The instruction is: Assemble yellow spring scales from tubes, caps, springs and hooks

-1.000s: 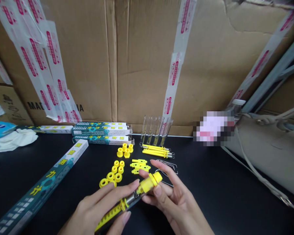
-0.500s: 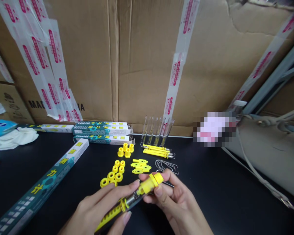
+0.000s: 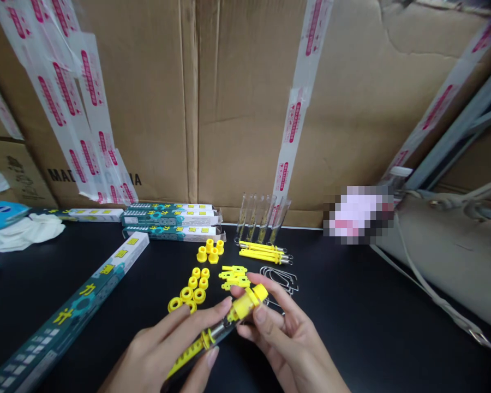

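My left hand [image 3: 167, 344] is closed around the clear tube of a spring scale [image 3: 218, 331], which slants up to the right. Inside the tube show a yellow graduated strip and a metal spring. A yellow end cap [image 3: 245, 305] sits at the tube's upper end, pinched between the thumb and fingers of my right hand [image 3: 286, 333]. Just beyond my hands lie several yellow flat tabs [image 3: 235, 278], bent wire hooks [image 3: 280, 278] and yellow ring caps [image 3: 187, 295]. The tube's lower end is hidden by my left hand.
Several clear tubes [image 3: 262, 218] stand upright behind yellow spring inserts [image 3: 264, 254]. Yellow flanged caps [image 3: 210, 252] are grouped left of them. Printed boxes [image 3: 169, 219] are stacked at the back; a long box [image 3: 73, 305] lies left. A grey bag [image 3: 445, 262] sits right.
My right hand and the capped end of the spring scale have shifted slightly left. My right fingers have changed position around the cap; my left hand keeps its hold.
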The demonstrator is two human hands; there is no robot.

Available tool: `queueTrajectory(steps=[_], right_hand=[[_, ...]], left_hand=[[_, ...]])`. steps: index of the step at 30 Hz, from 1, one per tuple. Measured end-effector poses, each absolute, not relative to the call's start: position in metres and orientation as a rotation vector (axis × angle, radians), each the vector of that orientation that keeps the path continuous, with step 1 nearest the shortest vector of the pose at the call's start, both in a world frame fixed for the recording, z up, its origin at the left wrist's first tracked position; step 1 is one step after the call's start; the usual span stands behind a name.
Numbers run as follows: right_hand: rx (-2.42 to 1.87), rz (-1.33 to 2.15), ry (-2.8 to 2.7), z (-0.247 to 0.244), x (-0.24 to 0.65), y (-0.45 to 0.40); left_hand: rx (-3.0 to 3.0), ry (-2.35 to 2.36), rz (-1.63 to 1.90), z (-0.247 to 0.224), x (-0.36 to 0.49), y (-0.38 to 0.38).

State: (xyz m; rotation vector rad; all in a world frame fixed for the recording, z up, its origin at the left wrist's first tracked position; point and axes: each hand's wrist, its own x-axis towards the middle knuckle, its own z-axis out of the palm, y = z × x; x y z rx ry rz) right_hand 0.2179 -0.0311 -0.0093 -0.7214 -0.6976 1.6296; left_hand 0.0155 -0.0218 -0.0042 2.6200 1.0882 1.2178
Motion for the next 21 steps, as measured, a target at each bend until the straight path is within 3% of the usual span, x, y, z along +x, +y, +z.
queueTrajectory(steps=[21], right_hand=[[-0.648, 1.716, -0.578, 0.002, 0.216, -0.031]], left_hand=[[2.601, 1.064, 1.163, 0.002, 0.017, -0.021]])
